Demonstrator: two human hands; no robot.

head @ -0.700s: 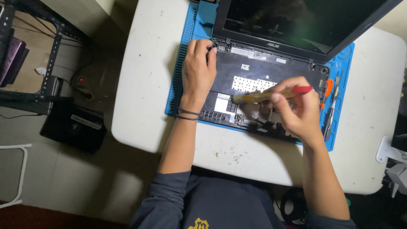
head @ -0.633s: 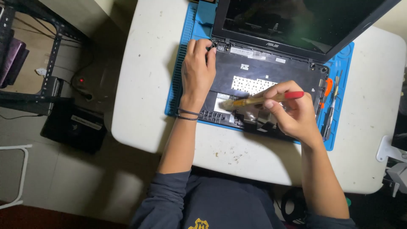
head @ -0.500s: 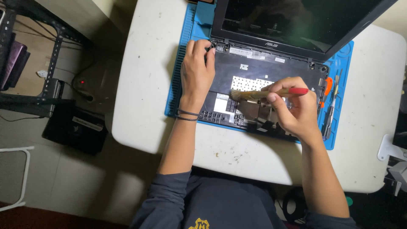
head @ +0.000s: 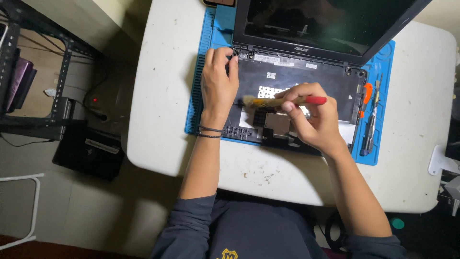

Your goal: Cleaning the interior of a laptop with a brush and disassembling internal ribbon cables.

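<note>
- Spanning most of the view: white desk (head: 158, 96), scuffed and speckled, carrying everything below.
- Laid over the desk: blue work mat (head: 203, 62), cushioning the machine and keeping small parts from wandering.
- Resting on the mat: opened laptop (head: 306, 67), dark screen tilted back, keyboard deck stripped so the black inner tray lies exposed.
- Pressed on the laptop's near-left hinge corner: left hand (head: 218, 86), fingers curled down on the edge, apparently steadying the chassis; dark bands at the wrist.
- Poised over the tray's middle: right hand (head: 314, 122), fingers pinched closed around a brush.
- Held level across the tray: brush (head: 282, 101), red handle end toward the right, pale bristles reaching left over the exposed parts.
- Parked along the mat's right edge, within easy reach: screwdrivers (head: 369, 129), one orange-handled.
</note>
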